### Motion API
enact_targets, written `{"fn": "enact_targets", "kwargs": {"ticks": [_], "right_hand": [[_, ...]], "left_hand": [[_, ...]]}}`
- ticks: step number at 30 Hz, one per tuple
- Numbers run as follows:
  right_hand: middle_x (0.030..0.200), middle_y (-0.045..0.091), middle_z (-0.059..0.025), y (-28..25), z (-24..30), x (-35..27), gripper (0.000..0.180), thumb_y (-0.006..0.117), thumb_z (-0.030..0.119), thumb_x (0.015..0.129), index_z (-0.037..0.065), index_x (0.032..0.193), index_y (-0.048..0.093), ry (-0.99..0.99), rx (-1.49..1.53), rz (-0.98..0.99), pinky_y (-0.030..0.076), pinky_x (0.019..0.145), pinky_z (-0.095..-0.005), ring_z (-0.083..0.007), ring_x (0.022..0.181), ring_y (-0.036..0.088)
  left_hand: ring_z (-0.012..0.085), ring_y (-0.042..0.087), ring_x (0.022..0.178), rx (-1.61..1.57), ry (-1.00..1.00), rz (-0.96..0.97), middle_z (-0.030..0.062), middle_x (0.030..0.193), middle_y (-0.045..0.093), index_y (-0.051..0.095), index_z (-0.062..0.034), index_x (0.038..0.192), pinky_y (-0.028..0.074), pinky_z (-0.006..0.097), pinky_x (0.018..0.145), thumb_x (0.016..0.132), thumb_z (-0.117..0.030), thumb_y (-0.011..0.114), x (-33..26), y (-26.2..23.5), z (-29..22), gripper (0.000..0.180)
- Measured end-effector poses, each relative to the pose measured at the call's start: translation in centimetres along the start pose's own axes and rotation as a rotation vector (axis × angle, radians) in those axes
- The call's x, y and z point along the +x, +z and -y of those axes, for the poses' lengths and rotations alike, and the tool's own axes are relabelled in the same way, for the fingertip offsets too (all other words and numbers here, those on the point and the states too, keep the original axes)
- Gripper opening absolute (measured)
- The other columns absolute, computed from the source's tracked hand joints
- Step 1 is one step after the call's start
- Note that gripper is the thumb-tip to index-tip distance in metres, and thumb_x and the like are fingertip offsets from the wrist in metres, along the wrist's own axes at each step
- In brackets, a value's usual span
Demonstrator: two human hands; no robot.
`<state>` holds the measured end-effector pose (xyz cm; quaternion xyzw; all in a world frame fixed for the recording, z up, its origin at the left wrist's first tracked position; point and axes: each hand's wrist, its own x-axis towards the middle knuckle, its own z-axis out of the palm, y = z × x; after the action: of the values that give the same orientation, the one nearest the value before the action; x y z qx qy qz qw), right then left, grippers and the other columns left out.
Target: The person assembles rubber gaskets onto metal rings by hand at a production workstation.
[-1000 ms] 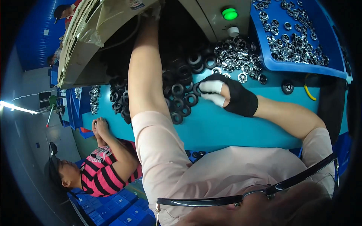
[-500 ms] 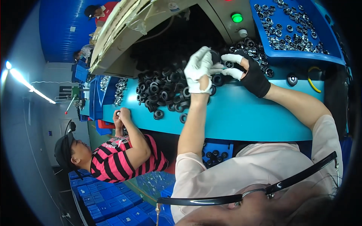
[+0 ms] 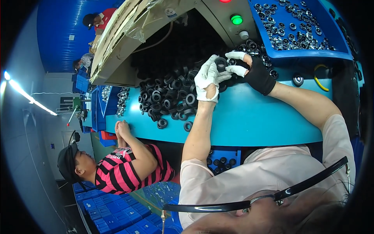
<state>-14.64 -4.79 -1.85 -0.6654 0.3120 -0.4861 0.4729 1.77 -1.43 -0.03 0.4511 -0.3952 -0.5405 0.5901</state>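
In a torn white glove, my left hand is closed on a small black rubber tyre, its ring facing the other hand. My right hand, in a black fingerless glove with white finger covers, pinches a small chrome wheel hub between thumb and fingers. Tyre and hub are side by side, almost touching; whether they meet is too small to tell. Left of my left hand spreads a heap of loose black tyres. Behind my right hand lies a pile of chrome hubs.
A blue tray of chrome hubs stands at the far right. A wheel with its tyre and a yellow curved strip lie on the teal table. A machine housing with a green light rises behind. A striped-shirted person works at left.
The tyre and the hub have come closer together, and the tyre's ring now shows more openly. The whole view has shifted slightly. The co-worker's hands have come together.
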Motion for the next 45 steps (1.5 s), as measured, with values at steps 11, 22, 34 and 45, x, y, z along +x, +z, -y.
{"fn": "enact_targets", "kwargs": {"ticks": [11, 22, 34, 45], "right_hand": [[0.114, 0.06, -0.0116, -0.3, 2.0, -0.1, 0.038, 0.065, 0.012, 0.082, 0.002, 0.118, 0.056, -0.107, 0.007, 0.083, 0.044, 0.092, -0.0317, -0.0204, 0.106, 0.057], [0.111, 0.061, -0.0123, -0.4, 1.6, 0.2, 0.035, 0.062, 0.012, 0.083, 0.0, 0.116, 0.057, -0.054, 0.019, 0.096, 0.044, 0.09, -0.0314, -0.0211, 0.102, 0.058], [0.111, 0.061, -0.0131, -0.2, 1.5, 0.4, 0.035, 0.063, 0.014, 0.084, 0.0, 0.115, 0.057, -0.084, 0.01, 0.061, 0.044, 0.091, -0.0317, -0.0219, 0.103, 0.058], [0.108, 0.062, -0.0135, -0.2, 1.0, 0.5, 0.034, 0.065, 0.011, 0.082, 0.0, 0.113, 0.058, -0.065, -0.02, 0.034, 0.045, 0.088, -0.0311, -0.0216, 0.101, 0.06]], "left_hand": [[0.0184, 0.063, 0.071, -0.12, -0.066, -0.037, 0.0131, 0.098, 0.059, 0.043, 0.0016, 0.126, 0.054, 0.025, 0.055, 0.093, -0.016, 0.053, 0.2, -0.1, 0.3, 0.038], [0.0224, 0.063, 0.077, -0.447, -0.273, 0.118, 0.0128, 0.097, 0.061, 0.052, 0.0016, 0.118, 0.056, 0.031, 0.065, 0.095, -0.033, 0.047, 0.3, -0.6, 0.3, 0.041], [0.0234, 0.063, 0.074, -0.51, -0.305, 0.145, 0.0139, 0.095, 0.06, 0.05, 0.0009, 0.118, 0.056, 0.031, 0.063, 0.096, -0.034, 0.045, 0.5, -1.1, 0.1, 0.042], [0.0228, 0.064, 0.073, -0.459, -0.328, 0.122, 0.0132, 0.095, 0.061, 0.052, 0.0013, 0.115, 0.057, 0.03, 0.063, 0.095, -0.037, 0.046, 0.6, -1.1, 0.3, 0.044]]}}
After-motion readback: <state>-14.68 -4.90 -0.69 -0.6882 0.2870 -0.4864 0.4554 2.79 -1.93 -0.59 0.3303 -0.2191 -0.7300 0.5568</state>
